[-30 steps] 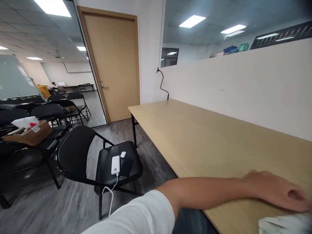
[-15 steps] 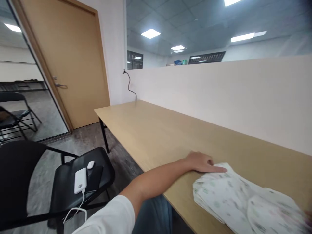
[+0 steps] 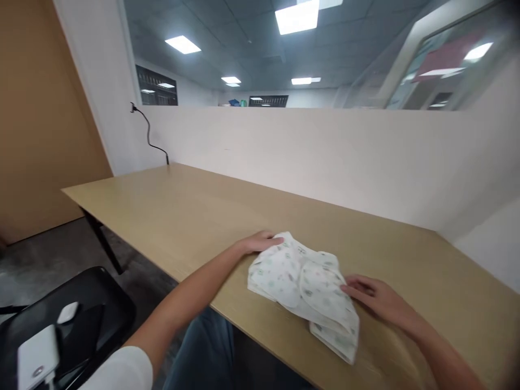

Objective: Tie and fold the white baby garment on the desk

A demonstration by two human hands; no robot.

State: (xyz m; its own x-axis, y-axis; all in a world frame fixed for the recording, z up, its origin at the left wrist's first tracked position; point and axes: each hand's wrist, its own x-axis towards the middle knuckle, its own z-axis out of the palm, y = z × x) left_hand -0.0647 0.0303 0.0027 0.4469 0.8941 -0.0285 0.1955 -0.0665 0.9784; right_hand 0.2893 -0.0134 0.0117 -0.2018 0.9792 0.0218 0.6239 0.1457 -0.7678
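A folded white cloth [image 3: 284, 273] with a small green and grey print, seemingly a garment, lies on the table near its front edge. It has several layers, with a rounded flap on top and a lower corner sticking out toward me. My left hand [image 3: 262, 242] holds its far left corner, thumb on top and the other fingers partly hidden. At the right edge, my right hand [image 3: 365, 291] has its thumb and fingers closed on the fabric.
The wooden table [image 3: 182, 211] runs along a white half wall [image 3: 304, 157] with glass above. A black flexible-neck holder [image 3: 149, 130] stands at the far left corner. On the black chair [image 3: 109, 303] at left lie a white power bank [image 3: 38, 355] and a small white case [image 3: 67, 312].
The view has swung right, bringing my right hand and the whole cloth into sight. My left hand stays at the cloth's left corner.
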